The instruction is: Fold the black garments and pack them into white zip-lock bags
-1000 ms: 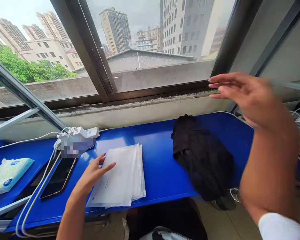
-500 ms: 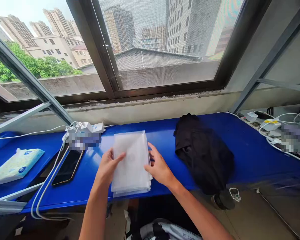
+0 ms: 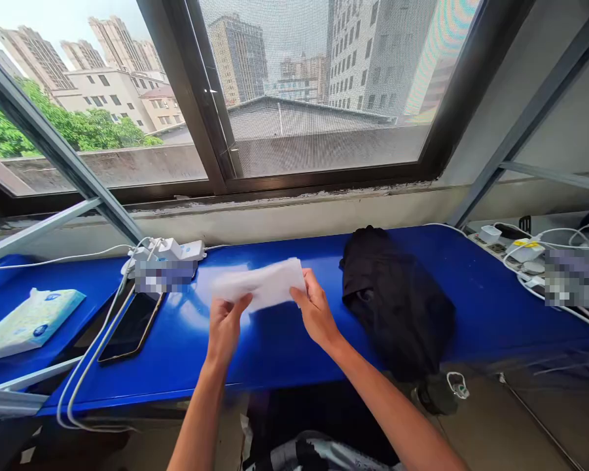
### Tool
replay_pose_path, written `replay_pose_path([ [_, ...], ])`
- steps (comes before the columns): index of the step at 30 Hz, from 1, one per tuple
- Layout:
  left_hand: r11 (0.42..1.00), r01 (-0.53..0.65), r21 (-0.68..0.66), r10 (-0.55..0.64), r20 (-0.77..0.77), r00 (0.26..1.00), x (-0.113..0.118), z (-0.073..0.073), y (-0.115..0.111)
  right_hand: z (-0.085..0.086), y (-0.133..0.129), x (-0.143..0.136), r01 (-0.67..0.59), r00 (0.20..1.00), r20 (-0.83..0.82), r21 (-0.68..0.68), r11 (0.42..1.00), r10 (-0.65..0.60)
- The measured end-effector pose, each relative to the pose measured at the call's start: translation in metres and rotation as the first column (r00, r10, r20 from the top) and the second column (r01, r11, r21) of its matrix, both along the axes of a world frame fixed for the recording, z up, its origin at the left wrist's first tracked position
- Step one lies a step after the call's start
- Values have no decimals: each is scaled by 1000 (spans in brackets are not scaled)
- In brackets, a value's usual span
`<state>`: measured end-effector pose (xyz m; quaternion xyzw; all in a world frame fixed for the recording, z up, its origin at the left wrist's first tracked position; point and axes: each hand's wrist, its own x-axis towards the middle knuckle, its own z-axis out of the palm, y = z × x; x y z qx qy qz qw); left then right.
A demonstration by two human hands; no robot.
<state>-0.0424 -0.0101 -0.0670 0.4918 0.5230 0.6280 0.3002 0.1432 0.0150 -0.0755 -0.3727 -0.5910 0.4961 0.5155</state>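
Between my hands is a stack of frosted white plastic bags, tilted up off the blue table so that it looks short and wide. Motion smears its left end. My left hand grips the lower left corner, thumb on the near face. At the other end, my right hand pinches the right edge between thumb and fingers. The fingers behind the stack are partly hidden.
A crumpled black cloth item lies to the right. On the left are a smartphone, a tissue pack and white chargers with trailing cables. Metal bars slant down at both sides. A dark bottle stands below the table edge.
The stack has gone from facing me upright, near the table's front edge, to being tipped and raised. Both hands have closed on its sides and shifted slightly.
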Motion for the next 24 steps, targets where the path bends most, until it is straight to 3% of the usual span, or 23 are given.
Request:
replay_pose_path([
  [5, 996, -89, -12, 88, -65, 994, 2, 1, -12, 2, -16, -5, 19, 997, -79, 13, 1000, -18],
  [10, 988, -111, -107, 93, -161, 983, 7, -20, -15, -16, -26, -18, 39, 996, 83, 23, 999, -40],
  [14, 955, -189, -226, 146, -196, 970, -11, -26, -10, -3, -23, 0, -36, 945, 327, 84, 996, 7],
  [16, 916, -193, -353, 104, -256, 961, -27, -27, -9, 10, -18, 29, 1, 828, 546, 230, 973, -130],
  [17, 893, -197, -405, 78, -291, 954, -35, -28, -10, 15, -14, 48, 27, 729, 639, 331, 943, -246],
  [20, 863, -207, -461, 33, -357, 934, -52, -32, -17, 17, 2, 114, 18, 351, 799, 515, 857, -488],
  [22, 875, -201, -440, 21, -381, 924, -56, -33, -20, 5, 12, 153, 30, 112, 888, 445, 895, -446],
  [24, 881, -220, -420, 22, -427, 904, -55, -32, -20, -14, 16, 181, 56, 4, 919, 394, 917, -395],
])
